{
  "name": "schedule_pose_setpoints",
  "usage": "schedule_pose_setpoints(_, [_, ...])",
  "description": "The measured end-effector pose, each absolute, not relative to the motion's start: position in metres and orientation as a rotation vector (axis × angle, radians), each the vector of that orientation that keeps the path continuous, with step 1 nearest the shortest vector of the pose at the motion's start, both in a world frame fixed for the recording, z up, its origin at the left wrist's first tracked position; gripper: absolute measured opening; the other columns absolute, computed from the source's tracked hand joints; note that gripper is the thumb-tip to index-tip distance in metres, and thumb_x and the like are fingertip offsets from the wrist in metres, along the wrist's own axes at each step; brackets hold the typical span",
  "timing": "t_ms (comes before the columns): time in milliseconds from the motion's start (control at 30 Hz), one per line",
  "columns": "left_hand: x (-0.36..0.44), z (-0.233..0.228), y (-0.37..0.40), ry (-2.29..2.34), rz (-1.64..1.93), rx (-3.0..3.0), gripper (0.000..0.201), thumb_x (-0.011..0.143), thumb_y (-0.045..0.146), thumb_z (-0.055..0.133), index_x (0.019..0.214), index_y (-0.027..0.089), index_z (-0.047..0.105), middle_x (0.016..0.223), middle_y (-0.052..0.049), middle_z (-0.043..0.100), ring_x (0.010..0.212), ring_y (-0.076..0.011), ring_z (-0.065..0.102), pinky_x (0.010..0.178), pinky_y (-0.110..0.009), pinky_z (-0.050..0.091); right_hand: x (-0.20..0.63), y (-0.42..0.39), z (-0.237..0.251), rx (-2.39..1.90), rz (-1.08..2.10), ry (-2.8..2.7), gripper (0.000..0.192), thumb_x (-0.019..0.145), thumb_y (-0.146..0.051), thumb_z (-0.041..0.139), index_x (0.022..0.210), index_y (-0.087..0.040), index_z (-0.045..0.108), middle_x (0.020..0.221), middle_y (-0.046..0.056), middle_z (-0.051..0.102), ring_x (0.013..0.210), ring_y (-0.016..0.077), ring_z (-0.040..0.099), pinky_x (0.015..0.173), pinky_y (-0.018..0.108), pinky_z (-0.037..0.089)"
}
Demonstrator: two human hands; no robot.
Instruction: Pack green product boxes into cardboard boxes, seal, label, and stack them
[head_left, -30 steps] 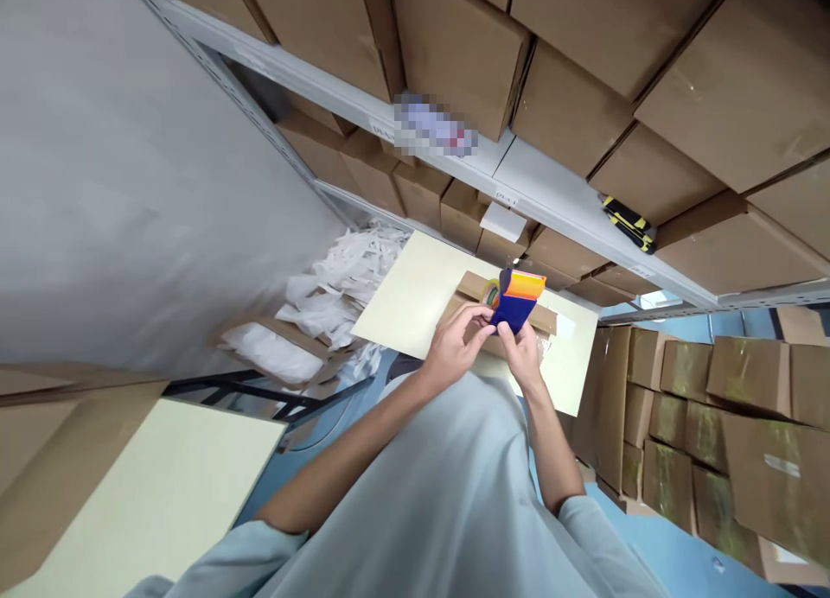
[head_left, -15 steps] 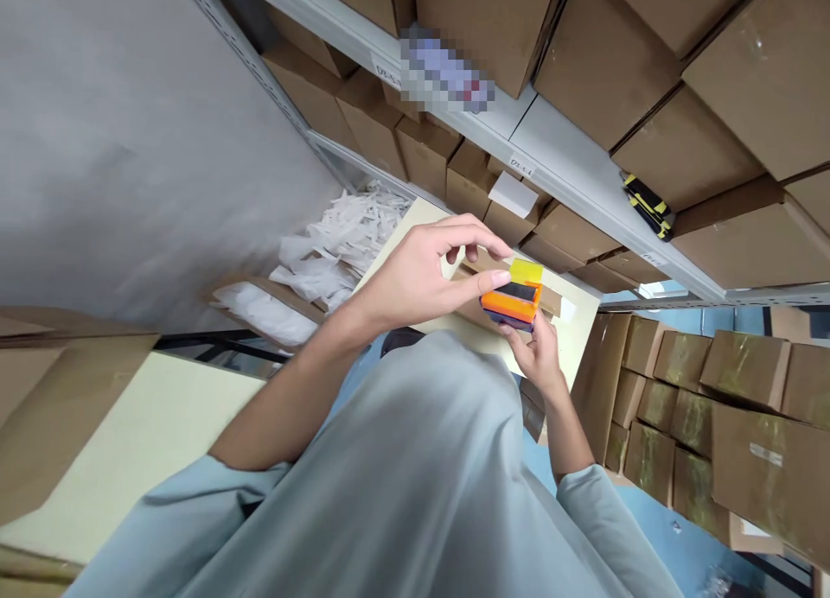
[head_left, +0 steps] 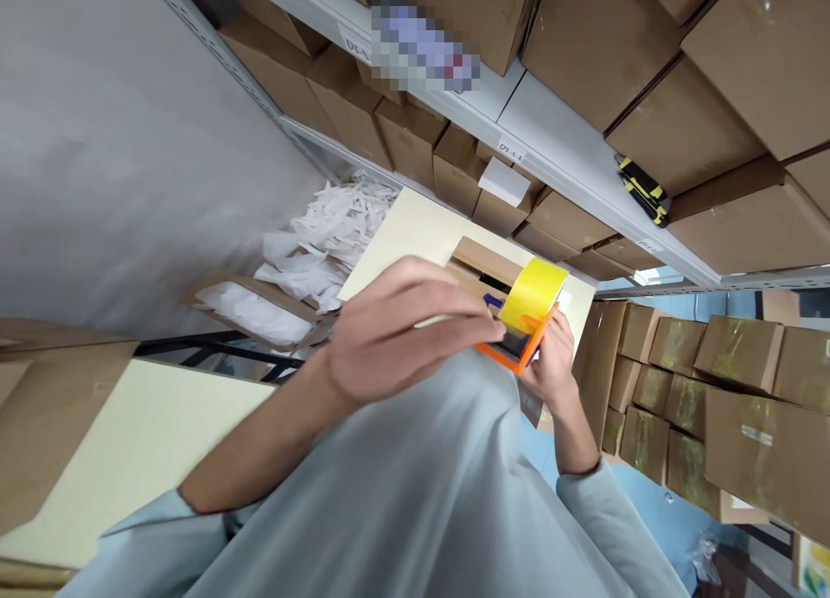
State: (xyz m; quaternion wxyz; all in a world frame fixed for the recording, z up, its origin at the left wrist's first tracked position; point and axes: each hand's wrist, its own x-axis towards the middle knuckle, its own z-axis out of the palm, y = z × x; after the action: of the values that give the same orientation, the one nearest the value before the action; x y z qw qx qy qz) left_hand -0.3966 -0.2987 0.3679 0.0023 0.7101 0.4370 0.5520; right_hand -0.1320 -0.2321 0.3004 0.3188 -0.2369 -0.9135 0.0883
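Note:
I hold an orange tape dispenser with a yellow tape roll close to my chest. My right hand grips the dispenser from below and the right. My left hand reaches across from the left, its fingertips at the dispenser's near end by the tape. Behind my hands an open cardboard box stands on a pale table.
Metal shelves packed with cardboard boxes rise ahead. A yellow-black tool lies on a shelf. Crumpled white paper fills a box at the left. Taped cartons are stacked at the right, another pale table near left.
The dispenser has come nearer to my body and turned so the yellow roll faces up. My left hand has dropped lower and closer to the camera.

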Motion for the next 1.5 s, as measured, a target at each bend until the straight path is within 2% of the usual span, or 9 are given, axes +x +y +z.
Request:
schedule_pose_setpoints(67, [-0.396, 0.376, -0.311, 1.390, 1.738, 2.299, 0.014, 0.110, 0.017, 0.071, 0.111, 0.025, 0.082, 0.105, 0.001, 0.087, 0.093, -0.0162, 0.078, 0.083, -0.031, 0.069, -0.131, -0.235, 0.303, -0.598, 0.208, -2.416, 0.012, 0.105, -0.020, 0.058, 0.115, -0.026, 0.062, 0.089, 0.006, 0.074, 0.082, 0.0264, 0.071, 0.086, 0.048, 0.060])
schedule_pose_setpoints(167, [-0.401, 0.380, -0.321, 1.440, 1.748, 2.301, 0.016, 0.111, 0.018, 0.069, 0.109, 0.026, 0.083, 0.106, 0.002, 0.087, 0.086, -0.0168, 0.079, 0.075, -0.034, 0.070, -0.123, -0.237, 0.305, -0.589, 0.194, -2.470, 0.011, 0.104, -0.018, 0.058, 0.110, -0.026, 0.062, 0.087, 0.005, 0.073, 0.079, 0.0258, 0.070, 0.087, 0.046, 0.058])
schedule_pose_setpoints(300, [-0.411, 0.354, -0.318, 1.633, 1.879, 2.054, 0.011, 0.103, 0.018, 0.081, 0.101, 0.029, 0.083, 0.093, 0.006, 0.086, 0.077, -0.0150, 0.078, 0.071, -0.034, 0.065, -0.106, -0.237, 0.313, -0.668, 0.321, -2.631, 0.007, 0.108, -0.019, 0.060, 0.108, -0.026, 0.063, 0.095, 0.007, 0.078, 0.087, 0.0264, 0.073, 0.093, 0.045, 0.059])
schedule_pose_setpoints(367, [-0.410, 0.324, -0.313, 1.723, 1.886, 1.792, 0.010, 0.102, 0.022, 0.084, 0.095, 0.029, 0.083, 0.087, 0.005, 0.084, 0.076, -0.0148, 0.077, 0.074, -0.033, 0.063, -0.099, -0.231, 0.322, -0.749, 0.487, -2.756, 0.008, 0.112, -0.029, 0.062, 0.106, -0.025, 0.063, 0.096, 0.008, 0.078, 0.090, 0.0278, 0.074, 0.092, 0.045, 0.060])
schedule_pose_setpoints(500, [-0.399, 0.249, -0.306, 1.811, 1.665, 1.044, 0.018, 0.097, 0.040, 0.085, 0.090, 0.025, 0.085, 0.089, -0.002, 0.084, 0.085, -0.0191, 0.078, 0.080, -0.033, 0.066, -0.101, -0.199, 0.337, -0.973, 1.077, -3.010, 0.037, 0.116, -0.057, 0.056, 0.098, -0.025, 0.064, 0.084, 0.006, 0.074, 0.075, 0.0252, 0.069, 0.073, 0.038, 0.055])
schedule_pose_setpoints(600, [-0.387, 0.202, -0.295, 1.685, 1.511, 0.668, 0.027, 0.091, 0.049, 0.087, 0.092, 0.021, 0.087, 0.094, -0.006, 0.086, 0.089, -0.0218, 0.080, 0.084, -0.034, 0.067, -0.113, -0.162, 0.339, -1.198, 1.457, -3.060, 0.050, 0.113, -0.070, 0.054, 0.102, -0.023, 0.069, 0.082, 0.005, 0.076, 0.065, 0.0219, 0.065, 0.066, 0.034, 0.049])
schedule_pose_setpoints(800, [-0.375, 0.155, -0.262, 1.636, 1.527, 0.451, 0.023, 0.089, 0.042, 0.087, 0.094, 0.020, 0.087, 0.097, -0.007, 0.087, 0.089, -0.0215, 0.080, 0.085, -0.033, 0.067, -0.139, -0.102, 0.324, -1.366, 1.743, -2.967, 0.062, 0.100, -0.083, 0.066, 0.101, -0.022, 0.074, 0.085, 0.005, 0.079, 0.076, 0.0229, 0.068, 0.068, 0.033, 0.050])
schedule_pose_setpoints(1133, [-0.379, 0.117, -0.242, 1.680, 1.446, 0.293, 0.008, 0.086, 0.025, 0.086, 0.087, 0.017, 0.086, 0.094, -0.007, 0.086, 0.094, -0.0215, 0.080, 0.096, -0.033, 0.064, -0.153, -0.080, 0.276, -1.470, 1.994, -2.821, 0.064, 0.095, -0.084, 0.074, 0.105, -0.020, 0.074, 0.089, 0.007, 0.082, 0.080, 0.0256, 0.073, 0.071, 0.037, 0.061])
schedule_pose_setpoints(1500, [-0.387, 0.088, -0.234, 1.536, 1.414, 0.038, 0.019, 0.078, 0.031, 0.093, 0.085, 0.016, 0.084, 0.083, -0.006, 0.081, 0.080, -0.0200, 0.078, 0.079, -0.033, 0.067, -0.168, -0.072, 0.247, -1.532, 2.313, -2.589, 0.064, 0.091, -0.082, 0.078, 0.102, -0.020, 0.069, 0.092, 0.008, 0.084, 0.076, 0.0210, 0.074, 0.069, 0.033, 0.060])
